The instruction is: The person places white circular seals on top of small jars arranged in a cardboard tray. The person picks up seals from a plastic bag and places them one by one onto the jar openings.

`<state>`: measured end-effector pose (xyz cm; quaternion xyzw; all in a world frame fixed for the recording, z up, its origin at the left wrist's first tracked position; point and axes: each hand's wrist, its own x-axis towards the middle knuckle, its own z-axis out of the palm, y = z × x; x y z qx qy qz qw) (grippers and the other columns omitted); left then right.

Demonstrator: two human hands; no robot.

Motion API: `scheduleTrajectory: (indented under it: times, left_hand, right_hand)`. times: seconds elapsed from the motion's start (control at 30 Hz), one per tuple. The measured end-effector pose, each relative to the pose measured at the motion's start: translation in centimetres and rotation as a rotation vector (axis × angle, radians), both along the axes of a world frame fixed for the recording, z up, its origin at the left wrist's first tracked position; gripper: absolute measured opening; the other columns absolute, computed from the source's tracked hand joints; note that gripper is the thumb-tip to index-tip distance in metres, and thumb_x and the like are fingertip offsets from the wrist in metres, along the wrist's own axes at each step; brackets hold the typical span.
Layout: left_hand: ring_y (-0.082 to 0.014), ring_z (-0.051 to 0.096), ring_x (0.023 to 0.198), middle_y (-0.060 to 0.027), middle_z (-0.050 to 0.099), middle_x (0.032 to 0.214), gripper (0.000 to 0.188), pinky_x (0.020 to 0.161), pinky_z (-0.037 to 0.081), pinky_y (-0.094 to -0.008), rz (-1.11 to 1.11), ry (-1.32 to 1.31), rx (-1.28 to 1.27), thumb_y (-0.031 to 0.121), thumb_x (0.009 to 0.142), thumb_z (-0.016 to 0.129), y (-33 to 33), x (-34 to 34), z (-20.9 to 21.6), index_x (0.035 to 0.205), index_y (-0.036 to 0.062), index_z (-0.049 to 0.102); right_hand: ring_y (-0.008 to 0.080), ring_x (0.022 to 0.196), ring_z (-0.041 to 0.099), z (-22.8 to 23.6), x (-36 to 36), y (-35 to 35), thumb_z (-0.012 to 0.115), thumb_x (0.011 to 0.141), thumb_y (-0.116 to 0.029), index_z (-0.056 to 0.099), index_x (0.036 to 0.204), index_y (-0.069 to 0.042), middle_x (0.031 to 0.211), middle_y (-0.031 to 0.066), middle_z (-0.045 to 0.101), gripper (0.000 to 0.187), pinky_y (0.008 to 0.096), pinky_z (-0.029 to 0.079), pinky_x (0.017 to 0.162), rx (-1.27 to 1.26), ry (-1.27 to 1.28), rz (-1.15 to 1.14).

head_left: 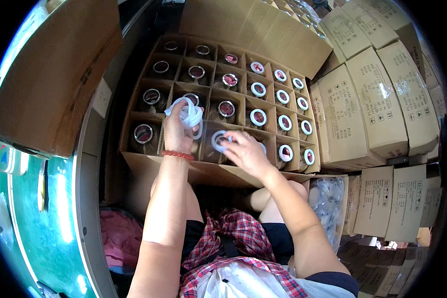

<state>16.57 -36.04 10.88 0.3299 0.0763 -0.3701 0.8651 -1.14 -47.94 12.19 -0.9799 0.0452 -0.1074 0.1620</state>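
Observation:
An open cardboard carton (198, 170) with divider cells stands before me, full of glass jars. Jars on the left, such as the front-left jar (144, 134), show bare shiny rims; those on the right, such as one jar (258, 117), wear white rings. My left hand (177, 131), with a red beaded bracelet, is closed around a bunch of translucent white sealing rings (190, 116) above the front cells. Just to its right, my right hand (249, 153) pinches a single white sealing ring (217, 141) over a front-row cell. Pinkish contents show inside several jars.
Sealed cardboard boxes (352, 109) are stacked along the right. A raised carton flap (253, 30) stands at the back. To the left lie a green worktop (49, 223) and a large brown cardboard piece (54, 79). Plastic-wrapped goods (328, 203) stand near my right knee.

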Motion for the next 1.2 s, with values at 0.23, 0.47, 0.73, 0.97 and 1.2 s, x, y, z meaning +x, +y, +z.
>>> scheduleTrajectory:
  times: [0.23,0.47,0.73,0.97,1.2]
  left_hand:
    - [-0.0175,0.064,0.065,-0.0156,0.068,0.083,0.021,0.040,0.038,-0.0235,-0.008,-0.019,-0.007,0.024,0.091,0.054,0.2,0.2,-0.4,0.098,0.0046,0.057]
    - [-0.0174,0.064,0.067,-0.0130,0.067,0.082,0.022,0.040,0.038,-0.0232,-0.015,-0.024,-0.007,0.026,0.091,0.055,0.1,0.1,-0.5,0.099,0.0051,0.058]
    - [-0.0143,0.063,0.064,-0.0155,0.069,0.083,0.024,0.041,0.038,-0.0215,-0.098,-0.061,-0.036,0.029,0.092,0.052,-0.7,-0.4,-0.5,0.101,0.0071,0.058]
    - [-0.0168,0.063,0.062,-0.0153,0.068,0.081,0.024,0.040,0.037,-0.0233,-0.054,-0.021,-0.016,0.028,0.091,0.054,-0.9,-0.5,-0.3,0.097,0.0050,0.058]
    - [-0.0177,0.068,0.072,-0.0098,0.067,0.081,0.025,0.039,0.039,-0.0220,-0.114,-0.020,-0.018,0.030,0.092,0.053,-0.7,-0.3,-0.4,0.096,0.0060,0.058]
  right_hand:
    - [0.0258,0.116,0.048,-0.7,-1.2,0.3,0.064,0.080,-0.017,0.067,0.104,-0.009,0.122,0.0040,0.058,0.025,0.0453,0.031,0.099,-0.381,0.076,-0.028]
    - [0.0266,0.113,0.050,0.1,-1.6,-0.1,0.061,0.080,-0.011,0.064,0.107,-0.006,0.118,0.0075,0.058,0.028,0.0450,0.035,0.100,-0.280,0.098,0.115]
    - [0.0295,0.110,0.051,-0.5,-0.7,0.9,0.063,0.079,-0.007,0.065,0.101,-0.004,0.122,0.0123,0.054,0.022,0.0433,0.044,0.091,0.006,0.035,0.045]
    - [0.0283,0.107,0.054,-0.1,-0.3,1.0,0.065,0.080,-0.019,0.066,0.103,-0.007,0.125,0.0117,0.056,0.025,0.0404,0.043,0.089,-0.140,0.050,0.069]
    - [0.0271,0.107,0.058,1.2,-1.2,0.2,0.063,0.084,-0.014,0.065,0.104,-0.005,0.113,0.0085,0.062,0.022,0.0387,0.046,0.090,-0.163,0.147,0.136]
